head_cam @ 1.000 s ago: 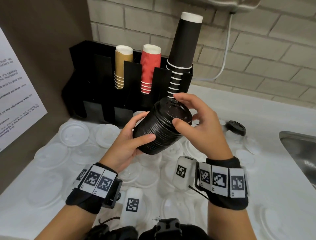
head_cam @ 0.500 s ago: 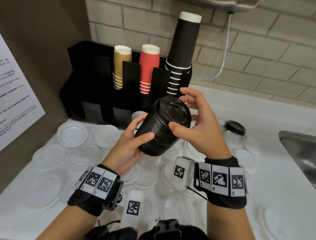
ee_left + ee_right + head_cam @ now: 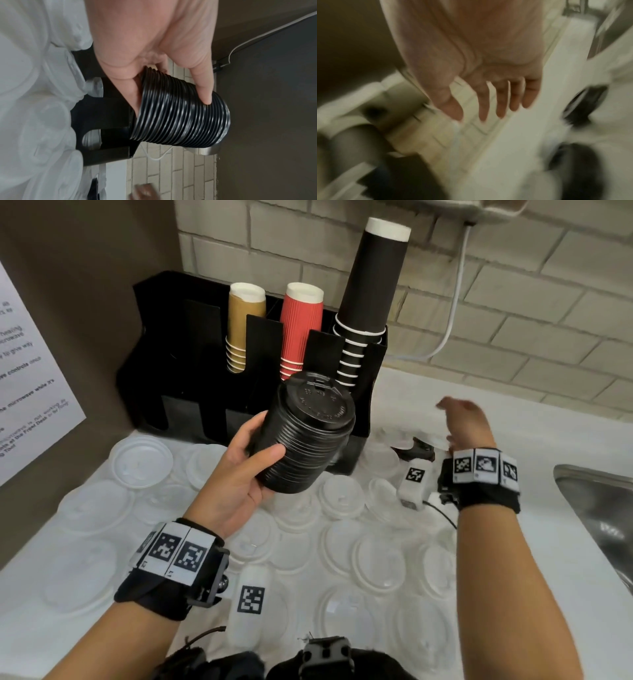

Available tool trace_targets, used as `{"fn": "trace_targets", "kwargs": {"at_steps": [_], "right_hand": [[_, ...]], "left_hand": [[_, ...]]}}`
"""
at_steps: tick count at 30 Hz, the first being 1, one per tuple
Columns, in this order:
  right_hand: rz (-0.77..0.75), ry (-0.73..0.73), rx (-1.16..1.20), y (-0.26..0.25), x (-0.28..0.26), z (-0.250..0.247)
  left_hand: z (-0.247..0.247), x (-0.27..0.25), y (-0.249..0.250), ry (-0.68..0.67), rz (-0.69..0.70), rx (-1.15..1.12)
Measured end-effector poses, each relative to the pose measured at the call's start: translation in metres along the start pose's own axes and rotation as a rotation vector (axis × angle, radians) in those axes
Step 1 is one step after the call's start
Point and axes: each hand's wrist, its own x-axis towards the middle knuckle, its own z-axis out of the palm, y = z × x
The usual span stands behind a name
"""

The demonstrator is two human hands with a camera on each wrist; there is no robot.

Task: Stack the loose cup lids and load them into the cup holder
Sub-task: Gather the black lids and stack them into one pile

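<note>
A tall stack of black cup lids (image 3: 305, 436) (image 3: 180, 119) is tilted in the air in front of the black cup holder (image 3: 191, 344). My left hand (image 3: 246, 470) grips the stack from the side, thumb (image 3: 204, 88) across the ribbed rims. My right hand (image 3: 462, 419) (image 3: 488, 105) hovers to the right over the white counter, fingers spread and holding nothing, blurred by motion. A single loose black lid (image 3: 414, 451) (image 3: 585, 104) lies on the counter just below and left of that hand. Many clear lids (image 3: 140, 462) lie scattered over the counter.
The holder carries stacks of tan cups (image 3: 245, 326), red cups (image 3: 299, 326) and tall black cups (image 3: 373, 285). A steel sink (image 3: 603, 508) sits at the right edge. A brick wall with a white cable (image 3: 452, 309) is behind; a brown side wall with a notice (image 3: 30, 378) is left.
My right hand has let go of the black lid stack and swung right toward the loose black lid. The left hand alone now holds the stack, slightly raised.
</note>
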Motion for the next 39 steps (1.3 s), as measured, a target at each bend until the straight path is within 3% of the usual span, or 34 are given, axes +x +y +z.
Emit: {"fn": "trace_targets", "kwargs": {"at_steps": [3, 6, 21, 24, 29, 35, 37, 39], "right_hand": [[0.14, -0.213, -0.669, 0.03, 0.04, 0.015], [0.063, -0.341, -0.968, 0.05, 0.058, 0.031], [-0.065, -0.428, -1.224, 0.056, 0.073, 0.032], [-0.078, -0.348, -1.144, 0.041, 0.06, 0.016], [-0.056, -0.369, -0.867, 0.002, 0.027, -0.017], [-0.567, -0.489, 0.13, -0.031, -0.074, -0.007], [-0.645, -0.554, 0.287, -0.036, -0.102, 0.007], [-0.68, -0.571, 0.297, -0.041, -0.117, 0.019]], "left_hand": [[-0.004, 0.001, 0.005, 0.012, 0.012, 0.0], [-0.007, 0.003, 0.005, 0.031, 0.01, 0.018], [-0.01, 0.007, 0.0, 0.046, -0.01, 0.03], [-0.011, 0.008, 0.001, 0.042, -0.01, 0.019], [-0.01, 0.01, -0.001, 0.033, -0.01, 0.003], [-0.005, 0.009, -0.002, 0.013, -0.021, 0.019], [-0.004, 0.008, -0.002, 0.006, -0.025, 0.024], [-0.003, 0.008, -0.002, 0.006, -0.027, 0.028]]}}
